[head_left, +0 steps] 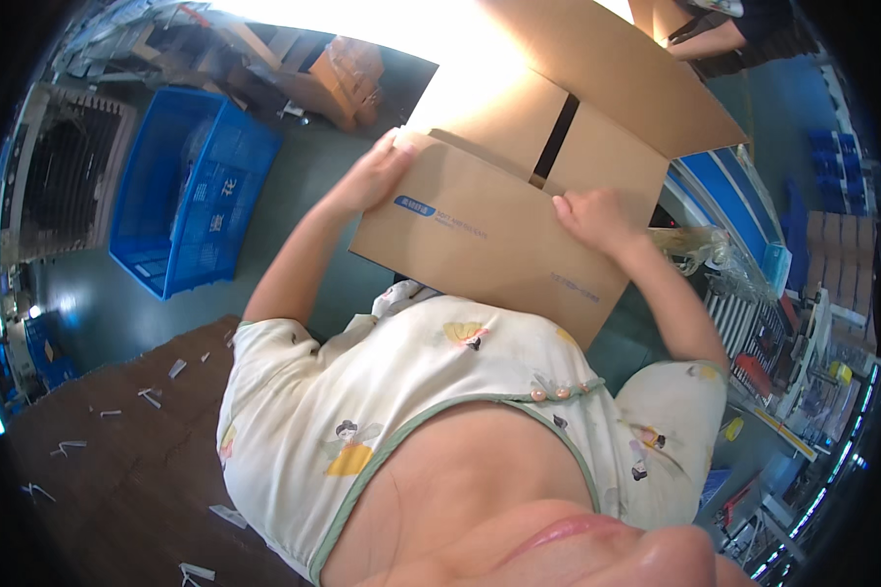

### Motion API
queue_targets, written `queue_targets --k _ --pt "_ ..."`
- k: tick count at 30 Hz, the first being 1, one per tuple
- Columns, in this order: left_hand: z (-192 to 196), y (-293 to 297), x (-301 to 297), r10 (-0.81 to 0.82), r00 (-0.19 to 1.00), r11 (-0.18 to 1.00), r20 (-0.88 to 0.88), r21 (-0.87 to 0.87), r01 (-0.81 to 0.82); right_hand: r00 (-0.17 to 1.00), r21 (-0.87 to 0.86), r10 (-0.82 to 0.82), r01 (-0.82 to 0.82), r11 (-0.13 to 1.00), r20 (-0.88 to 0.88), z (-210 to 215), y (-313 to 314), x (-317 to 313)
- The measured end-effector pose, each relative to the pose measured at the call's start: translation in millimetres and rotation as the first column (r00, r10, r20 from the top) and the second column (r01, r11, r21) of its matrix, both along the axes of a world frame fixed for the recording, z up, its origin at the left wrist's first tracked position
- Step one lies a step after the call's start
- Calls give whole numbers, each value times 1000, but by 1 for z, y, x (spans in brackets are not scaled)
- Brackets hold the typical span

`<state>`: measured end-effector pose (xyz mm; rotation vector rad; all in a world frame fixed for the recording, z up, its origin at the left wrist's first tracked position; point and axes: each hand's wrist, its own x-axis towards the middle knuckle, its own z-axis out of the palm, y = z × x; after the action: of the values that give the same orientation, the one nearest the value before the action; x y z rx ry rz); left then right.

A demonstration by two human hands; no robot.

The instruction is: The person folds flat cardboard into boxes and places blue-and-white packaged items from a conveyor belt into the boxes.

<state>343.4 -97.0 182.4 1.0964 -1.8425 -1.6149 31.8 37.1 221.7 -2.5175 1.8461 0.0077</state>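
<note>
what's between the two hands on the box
Only the cardboard box's near flap: left hand grips its corner, right hand its top edge, per the head view.

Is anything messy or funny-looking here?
Yes. Small white scraps lie scattered over the brown floor mat at the lower left. The cardboard box, held by the left hand and right hand, is tilted with flaps open.
</note>
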Motion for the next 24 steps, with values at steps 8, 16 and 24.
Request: queue_targets --k 8,16,24 --pt "-1 16 -6 -16 1000 998 -26 53 17 652 65 -743 744 665 149 141 -104 -147" --pt "-9 4 -12 32 999 995 -43 93 -28 818 -226 -566 572 788 100 -14 19 -18" --pt "-11 -9 -22 126 955 929 -268 370 -19 776 -218 -618 630 746 128 -24 27 -24"
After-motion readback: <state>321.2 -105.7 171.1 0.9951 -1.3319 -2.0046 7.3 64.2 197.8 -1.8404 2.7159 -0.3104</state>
